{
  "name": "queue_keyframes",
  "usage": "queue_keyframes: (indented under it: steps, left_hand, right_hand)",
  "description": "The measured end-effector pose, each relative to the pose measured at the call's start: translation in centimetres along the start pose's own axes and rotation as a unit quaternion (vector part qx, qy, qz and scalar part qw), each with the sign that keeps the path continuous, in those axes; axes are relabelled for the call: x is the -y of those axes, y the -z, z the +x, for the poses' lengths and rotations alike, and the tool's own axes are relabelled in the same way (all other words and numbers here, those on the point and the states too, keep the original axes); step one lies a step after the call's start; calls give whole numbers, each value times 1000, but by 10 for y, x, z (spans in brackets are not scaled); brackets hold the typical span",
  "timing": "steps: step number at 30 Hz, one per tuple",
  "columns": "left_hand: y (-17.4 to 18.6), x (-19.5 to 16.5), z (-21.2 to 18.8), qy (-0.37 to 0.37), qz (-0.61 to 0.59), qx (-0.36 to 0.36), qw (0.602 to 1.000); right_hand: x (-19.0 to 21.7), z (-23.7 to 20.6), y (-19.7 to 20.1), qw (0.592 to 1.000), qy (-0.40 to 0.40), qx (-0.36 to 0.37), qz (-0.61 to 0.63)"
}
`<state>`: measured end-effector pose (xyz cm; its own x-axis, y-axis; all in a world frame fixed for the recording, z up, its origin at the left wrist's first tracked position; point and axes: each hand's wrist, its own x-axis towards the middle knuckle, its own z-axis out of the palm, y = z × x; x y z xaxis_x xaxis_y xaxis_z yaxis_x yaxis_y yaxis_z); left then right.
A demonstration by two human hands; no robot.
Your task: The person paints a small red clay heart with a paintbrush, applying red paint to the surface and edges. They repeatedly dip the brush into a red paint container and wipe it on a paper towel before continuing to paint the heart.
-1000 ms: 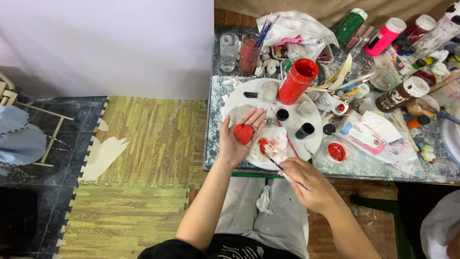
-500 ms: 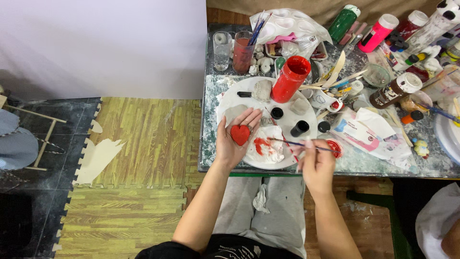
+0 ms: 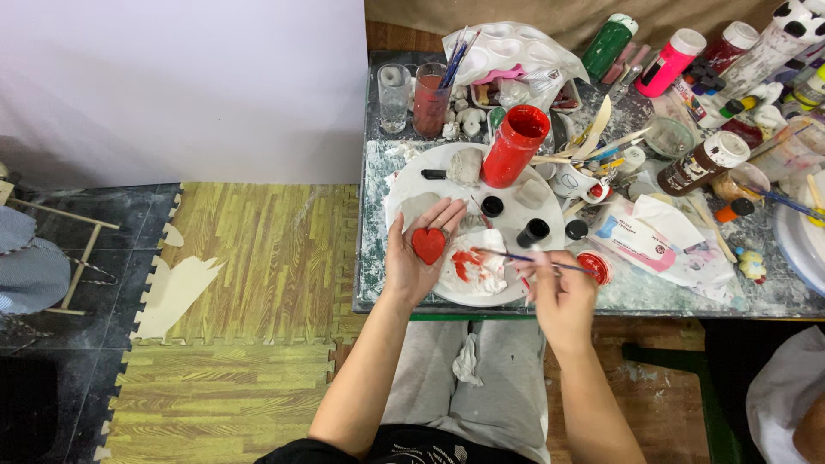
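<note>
Left hand (image 3: 421, 253) cradles red heart (image 3: 428, 244) palm-up; right hand (image 3: 559, 288) holds paintbrush (image 3: 533, 259) — tip over red-smeared white plate (image 3: 412, 185) on counter (image 3: 378, 258).

Brush (image 3: 516, 258) handle end hidden in right hand (image 3: 559, 288); white plate (image 3: 803, 232) cut off at right edge.

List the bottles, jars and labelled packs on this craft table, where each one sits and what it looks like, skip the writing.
Red paint jar: open, on the white plate's far edge.
Green bottle: white cap, table's far edge.
Pink bottle: white cap, right of the green one.
Brown bottle: white cap, lying tilted, right of the plate.
Flat white pack: red and blue label, right of the right hand.
</note>
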<state>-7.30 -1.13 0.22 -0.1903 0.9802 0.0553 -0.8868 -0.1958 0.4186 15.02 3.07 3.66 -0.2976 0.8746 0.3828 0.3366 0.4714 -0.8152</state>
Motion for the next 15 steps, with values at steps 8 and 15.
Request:
queue_keyframes:
  steps: [8,15]
  left_hand:
    - [1,2,1,-4,11,3,1000]
    - [3,2,1,-4,5,6,1000]
  right_hand:
    - [-8,6,-5,990,-61,-66,106]
    - [-7,8,-9,991,109,-69,-31]
